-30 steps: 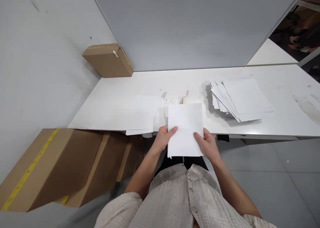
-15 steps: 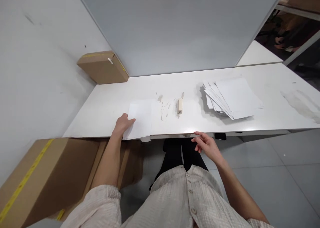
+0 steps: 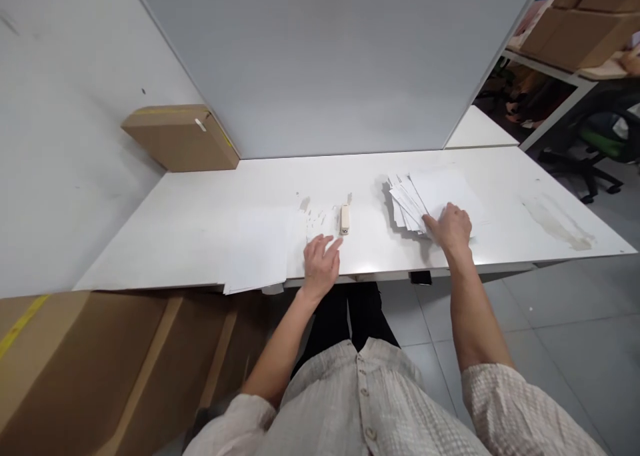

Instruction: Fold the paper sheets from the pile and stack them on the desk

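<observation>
My right hand [image 3: 451, 226] rests on the near edge of a loose pile of white sheets [image 3: 434, 193] at the right of the white table [image 3: 165, 236]; its fingers curl down onto the paper. My left hand [image 3: 320, 261] lies near the table's front edge with fingers spread, holding nothing. A small cream stapler [image 3: 345, 218] lies just beyond its fingertips. A second, flatter stack of white paper [image 3: 257, 256] sits to the left of that hand, overhanging the front edge.
A grey partition [image 3: 325, 63] stands behind the table. A brown cardboard box [image 3: 180, 138] sits at the far left corner, and a large carton [image 3: 100, 369] stands on the floor at left. Shelving with boxes [image 3: 575, 23] and a chair [image 3: 600, 149] are at far right.
The sheet held in both hands was laid on the left stack. Then my left hand moved right toward the stapler and my right hand went up onto the right pile.
</observation>
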Demonstrator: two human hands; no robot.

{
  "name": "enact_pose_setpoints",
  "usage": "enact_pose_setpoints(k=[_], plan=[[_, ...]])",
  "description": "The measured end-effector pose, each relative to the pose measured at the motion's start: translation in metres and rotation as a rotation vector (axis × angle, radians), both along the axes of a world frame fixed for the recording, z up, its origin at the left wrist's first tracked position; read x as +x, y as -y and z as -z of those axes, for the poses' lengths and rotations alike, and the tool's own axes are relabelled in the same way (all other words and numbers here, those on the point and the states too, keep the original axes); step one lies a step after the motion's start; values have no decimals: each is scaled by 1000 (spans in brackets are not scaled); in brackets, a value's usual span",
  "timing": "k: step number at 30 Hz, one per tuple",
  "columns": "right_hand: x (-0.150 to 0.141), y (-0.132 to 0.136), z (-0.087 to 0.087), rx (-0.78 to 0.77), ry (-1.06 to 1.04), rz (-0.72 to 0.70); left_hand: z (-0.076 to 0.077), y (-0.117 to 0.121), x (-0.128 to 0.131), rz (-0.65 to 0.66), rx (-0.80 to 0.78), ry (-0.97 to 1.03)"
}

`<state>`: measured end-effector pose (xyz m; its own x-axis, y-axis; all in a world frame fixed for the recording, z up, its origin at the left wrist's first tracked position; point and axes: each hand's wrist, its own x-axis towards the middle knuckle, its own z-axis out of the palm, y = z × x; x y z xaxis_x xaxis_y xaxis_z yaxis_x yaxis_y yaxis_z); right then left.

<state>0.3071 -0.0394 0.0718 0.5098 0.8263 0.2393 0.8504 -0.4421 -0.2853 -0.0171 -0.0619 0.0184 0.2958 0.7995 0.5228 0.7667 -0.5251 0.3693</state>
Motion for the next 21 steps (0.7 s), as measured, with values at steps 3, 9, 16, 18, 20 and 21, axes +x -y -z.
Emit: enact_pose_setpoints(k=[3,9,16,18,20,21], plan=[[0,-3,-1,-154,16,-60,20,0,18,64,-16,39],[2,4,-3,-130,120,-203,31,-2,14,132,-62,61],[-19,29,-27,258,32,-110,25,-1,15,120,-187,292],[-42,50,-39,335,-83,-233,17,1,15,128,-319,509],[-69,72,-46,255,-296,-462,6,6,15,194,-553,783],[-81,82,-47,192,-421,-584,1,8,15,249,-695,919]])
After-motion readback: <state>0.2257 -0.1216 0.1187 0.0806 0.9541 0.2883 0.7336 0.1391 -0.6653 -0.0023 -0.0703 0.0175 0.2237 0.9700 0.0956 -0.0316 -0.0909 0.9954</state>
